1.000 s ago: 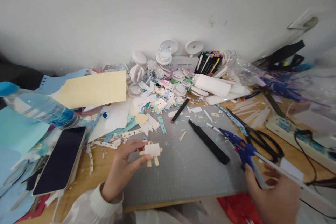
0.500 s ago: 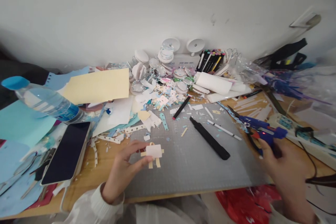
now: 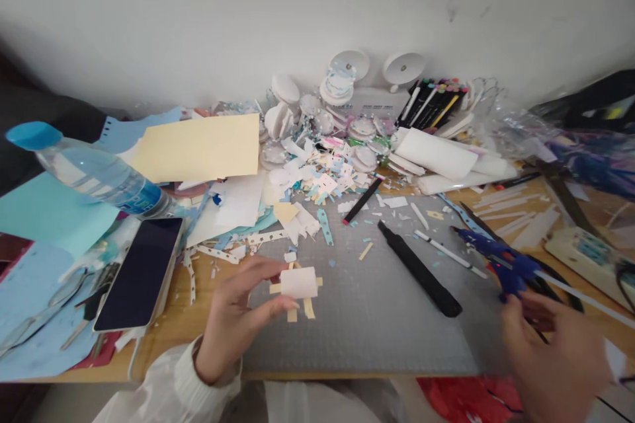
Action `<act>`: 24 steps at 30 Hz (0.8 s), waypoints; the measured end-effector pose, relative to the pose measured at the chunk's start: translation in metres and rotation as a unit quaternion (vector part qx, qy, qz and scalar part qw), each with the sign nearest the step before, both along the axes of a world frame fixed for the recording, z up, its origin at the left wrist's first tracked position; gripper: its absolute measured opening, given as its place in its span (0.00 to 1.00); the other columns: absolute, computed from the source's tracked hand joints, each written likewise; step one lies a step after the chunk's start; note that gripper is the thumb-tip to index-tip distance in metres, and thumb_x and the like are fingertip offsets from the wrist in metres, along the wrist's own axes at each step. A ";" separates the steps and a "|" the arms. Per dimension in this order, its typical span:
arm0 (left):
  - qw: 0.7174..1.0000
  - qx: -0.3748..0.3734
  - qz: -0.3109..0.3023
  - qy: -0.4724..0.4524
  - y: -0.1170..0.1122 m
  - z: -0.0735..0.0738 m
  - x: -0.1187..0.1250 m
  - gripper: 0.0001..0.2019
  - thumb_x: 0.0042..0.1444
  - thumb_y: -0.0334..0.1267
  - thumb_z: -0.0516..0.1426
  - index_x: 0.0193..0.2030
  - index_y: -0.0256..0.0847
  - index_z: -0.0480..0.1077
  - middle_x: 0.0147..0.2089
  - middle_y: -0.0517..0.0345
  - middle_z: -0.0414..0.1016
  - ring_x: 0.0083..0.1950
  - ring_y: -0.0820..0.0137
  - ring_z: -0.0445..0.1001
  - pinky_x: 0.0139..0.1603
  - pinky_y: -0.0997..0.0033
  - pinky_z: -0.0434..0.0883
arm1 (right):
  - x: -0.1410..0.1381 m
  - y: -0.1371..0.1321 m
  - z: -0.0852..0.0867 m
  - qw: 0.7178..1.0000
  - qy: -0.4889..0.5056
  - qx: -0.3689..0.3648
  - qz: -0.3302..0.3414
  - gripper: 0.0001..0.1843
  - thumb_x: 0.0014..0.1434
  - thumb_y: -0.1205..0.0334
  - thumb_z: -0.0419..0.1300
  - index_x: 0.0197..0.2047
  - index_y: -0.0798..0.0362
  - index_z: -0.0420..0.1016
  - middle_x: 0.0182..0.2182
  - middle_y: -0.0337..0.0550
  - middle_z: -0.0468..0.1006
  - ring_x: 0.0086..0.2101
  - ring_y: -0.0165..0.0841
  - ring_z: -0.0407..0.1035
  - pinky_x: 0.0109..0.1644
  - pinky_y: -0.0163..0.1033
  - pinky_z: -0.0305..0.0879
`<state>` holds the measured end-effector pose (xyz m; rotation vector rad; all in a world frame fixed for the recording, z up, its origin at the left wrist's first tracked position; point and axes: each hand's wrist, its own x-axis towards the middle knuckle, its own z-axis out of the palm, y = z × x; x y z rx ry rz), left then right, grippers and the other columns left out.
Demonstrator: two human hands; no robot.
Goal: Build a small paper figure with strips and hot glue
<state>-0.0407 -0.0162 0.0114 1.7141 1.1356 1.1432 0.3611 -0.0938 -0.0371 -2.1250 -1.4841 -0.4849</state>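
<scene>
My left hand (image 3: 243, 307) pinches a small paper figure (image 3: 298, 283) between thumb and fingers, over the grey cutting mat (image 3: 357, 337). The figure has a white rectangular body, with cream strips sticking out at both sides and below and a small loop on top. At the right, my right hand (image 3: 555, 344) is closed at the handle end of a blue hot glue gun (image 3: 501, 261); its fingers are partly blurred. A white glue stick (image 3: 585, 297) sticks out of the gun's back. The gun's nozzle points left, toward a thin white pen (image 3: 451, 254) on the mat.
A thick black pen-shaped tool (image 3: 419, 269) and a black marker (image 3: 364, 199) lie on the mat. Paper scraps (image 3: 322, 178) pile up behind. A phone (image 3: 141, 274) and a water bottle (image 3: 104, 175) are at left, a power strip (image 3: 590, 258) at far right.
The view has shifted, so most things appear further right. The glue gun has moved left relative to the mat, and its handle has turned. My left hand still holds the paper figure.
</scene>
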 end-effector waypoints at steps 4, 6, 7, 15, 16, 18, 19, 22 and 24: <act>1.000 0.012 -0.010 -0.008 0.000 0.007 0.002 0.15 0.49 0.42 0.67 0.45 0.47 0.77 0.41 0.55 0.79 0.44 0.65 0.74 0.43 0.70 0.70 | -0.017 0.020 -0.002 0.989 -0.045 -0.045 0.131 0.15 0.62 0.61 0.47 0.45 0.55 0.71 0.40 0.54 0.76 0.41 0.45 0.71 0.48 0.47 0.68; 1.000 0.022 -0.015 -0.014 0.000 0.010 0.002 0.16 0.49 0.43 0.67 0.45 0.47 0.77 0.40 0.54 0.79 0.44 0.64 0.74 0.42 0.70 0.70 | -0.012 0.036 -0.008 0.984 -0.057 -0.076 0.151 0.17 0.63 0.61 0.45 0.46 0.58 0.71 0.42 0.56 0.76 0.43 0.46 0.71 0.51 0.48 0.67; 0.999 0.025 -0.016 -0.016 -0.001 0.011 0.002 0.16 0.49 0.43 0.67 0.46 0.47 0.77 0.40 0.54 0.79 0.44 0.64 0.75 0.42 0.70 0.71 | -0.009 0.043 -0.011 0.982 -0.061 -0.090 0.156 0.18 0.63 0.61 0.45 0.45 0.59 0.71 0.41 0.56 0.76 0.42 0.46 0.71 0.50 0.48 0.67; 0.994 0.066 -0.025 0.086 -0.001 0.000 0.002 0.17 0.51 0.44 0.65 0.48 0.44 0.75 0.40 0.53 0.77 0.41 0.65 0.73 0.43 0.67 0.69 | 0.003 0.059 -0.014 0.972 -0.064 -0.142 0.178 0.16 0.62 0.59 0.44 0.39 0.56 0.71 0.34 0.55 0.75 0.36 0.46 0.70 0.44 0.49 0.67; 0.991 0.077 -0.030 0.106 0.000 -0.004 0.004 0.17 0.52 0.44 0.64 0.48 0.44 0.75 0.40 0.53 0.77 0.41 0.65 0.73 0.43 0.66 0.69 | 0.001 0.058 -0.012 0.970 -0.062 -0.151 0.178 0.15 0.62 0.60 0.45 0.39 0.55 0.71 0.34 0.54 0.75 0.36 0.45 0.70 0.45 0.48 0.67; 0.984 0.099 -0.034 0.141 0.003 -0.014 0.006 0.17 0.54 0.45 0.63 0.49 0.43 0.74 0.40 0.53 0.77 0.41 0.65 0.72 0.43 0.64 0.69 | -0.002 0.054 -0.009 0.968 -0.057 -0.167 0.175 0.11 0.61 0.60 0.47 0.38 0.53 0.69 0.34 0.53 0.75 0.36 0.45 0.70 0.45 0.47 0.66; 0.981 0.110 -0.035 0.159 0.003 -0.018 0.007 0.17 0.54 0.45 0.63 0.50 0.43 0.74 0.40 0.53 0.77 0.41 0.65 0.72 0.43 0.64 0.69 | -0.003 0.052 -0.007 0.968 -0.054 -0.173 0.173 0.10 0.61 0.61 0.48 0.37 0.52 0.69 0.34 0.52 0.74 0.36 0.45 0.70 0.45 0.47 0.66; 0.967 0.127 -0.038 0.217 0.005 -0.030 0.010 0.16 0.56 0.44 0.61 0.51 0.43 0.73 0.41 0.53 0.77 0.42 0.64 0.71 0.44 0.62 0.69 | -0.008 0.047 -0.003 0.970 -0.042 -0.178 0.158 0.08 0.61 0.60 0.47 0.35 0.51 0.66 0.31 0.51 0.74 0.35 0.45 0.70 0.43 0.47 0.65; 0.956 0.123 -0.039 0.264 0.004 -0.036 0.010 0.16 0.57 0.42 0.61 0.51 0.42 0.73 0.42 0.52 0.77 0.43 0.63 0.71 0.44 0.61 0.68 | -0.010 0.044 -0.002 0.972 -0.035 -0.176 0.152 0.09 0.61 0.60 0.47 0.35 0.51 0.65 0.30 0.50 0.73 0.33 0.44 0.69 0.41 0.47 0.66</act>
